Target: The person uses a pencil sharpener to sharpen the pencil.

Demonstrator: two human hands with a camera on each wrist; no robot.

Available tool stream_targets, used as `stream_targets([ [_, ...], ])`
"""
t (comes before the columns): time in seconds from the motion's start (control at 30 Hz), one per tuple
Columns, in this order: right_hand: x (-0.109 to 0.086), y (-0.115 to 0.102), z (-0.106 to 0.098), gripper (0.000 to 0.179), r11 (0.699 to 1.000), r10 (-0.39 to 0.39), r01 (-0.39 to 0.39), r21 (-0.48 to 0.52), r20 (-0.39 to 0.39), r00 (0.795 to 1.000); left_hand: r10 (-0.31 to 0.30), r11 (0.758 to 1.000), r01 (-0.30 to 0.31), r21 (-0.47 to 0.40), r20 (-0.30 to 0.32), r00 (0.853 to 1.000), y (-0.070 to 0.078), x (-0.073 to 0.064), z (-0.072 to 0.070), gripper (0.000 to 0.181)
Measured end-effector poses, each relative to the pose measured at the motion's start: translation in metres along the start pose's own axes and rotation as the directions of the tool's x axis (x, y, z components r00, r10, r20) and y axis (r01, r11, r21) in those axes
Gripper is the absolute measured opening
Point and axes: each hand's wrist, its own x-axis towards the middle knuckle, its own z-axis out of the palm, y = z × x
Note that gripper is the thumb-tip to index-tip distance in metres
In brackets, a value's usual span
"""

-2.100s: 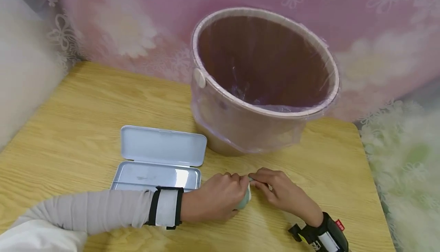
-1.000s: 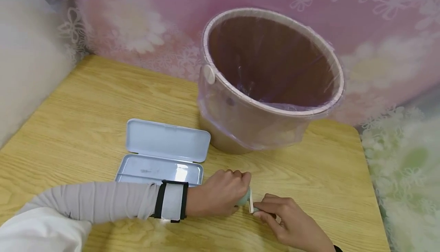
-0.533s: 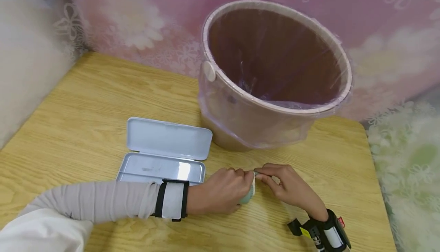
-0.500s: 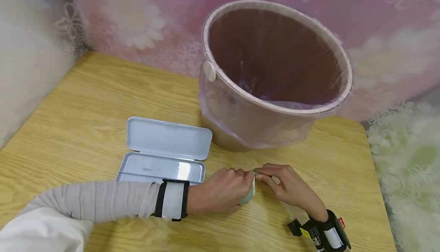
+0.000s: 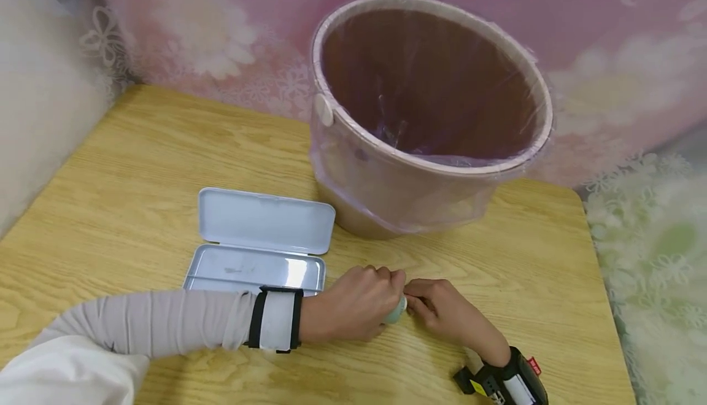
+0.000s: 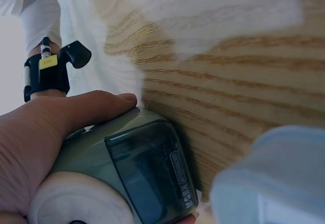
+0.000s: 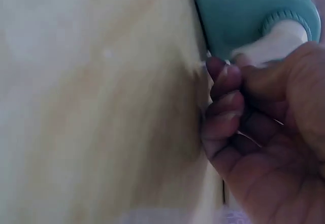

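Observation:
My left hand [image 5: 359, 304] grips a green crank pencil sharpener [image 6: 84, 155] and holds it on the table. The left wrist view shows its dark see-through drawer [image 6: 147, 170] and round cream front piece [image 6: 76, 203], which has a dark hole at the frame's lower edge. On the sharpener's other side, my right hand [image 5: 450, 313] pinches the end of the cream crank arm [image 7: 279, 41] between thumb and fingers. Those fingers hide the crank's knob. From the head view, the left hand covers most of the sharpener.
An opened pale blue pencil case [image 5: 267, 221] lies beyond my left forearm. Behind the hands stands a large brown bin [image 5: 397, 208] lined with clear plastic. Pink flowered cloth [image 5: 265, 24] hangs along the table's [image 5: 166, 147] back edge.
My right hand has moved round with the crank, dipping toward me and rising again, and now sits slightly lower than half a second ago. The left hand keeps its grip on the sharpener.

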Motion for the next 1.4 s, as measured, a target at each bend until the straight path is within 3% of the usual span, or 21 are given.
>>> stream_targets([
  [0.27, -0.023, -0.033, 0.008, 0.015, 0.999, 0.0, -0.001, 0.042, 0.019, 1.0, -0.039, 0.999, 0.039, -0.035, -0.002, 0.999, 0.006, 0.002, 0.004, 0.031],
  [0.53, -0.033, -0.057, -0.017, 0.017, 0.999, -0.012, 0.013, 0.05, -0.026, 1.0, -0.034, 0.999, 0.034, 0.012, 0.014, 0.999, 0.008, 0.003, -0.001, 0.034],
  [0.8, -0.015, -0.04, -0.049, 0.026, 0.996, -0.075, 0.078, 0.052, -0.066, 0.995, 0.008, 0.999, -0.008, 0.04, -0.016, 1.0, 0.007, 0.006, -0.003, 0.028],
  [0.93, -0.003, -0.028, -0.059, 0.024, 0.995, -0.086, 0.088, 0.041, -0.036, 0.996, 0.019, 1.0, -0.019, 0.022, -0.016, 1.0, 0.007, 0.007, -0.005, 0.028],
  [1.1, 0.0, -0.02, -0.067, 0.023, 0.996, -0.078, 0.077, 0.045, 0.005, 0.997, 0.029, 0.999, -0.029, -0.021, -0.015, 0.999, 0.009, 0.008, -0.005, 0.035],
  [1.4, 0.001, -0.011, -0.065, 0.022, 0.999, -0.028, 0.027, 0.044, 0.04, 0.999, 0.031, 1.0, -0.031, -0.003, -0.027, 0.999, 0.016, 0.009, -0.007, 0.04],
])
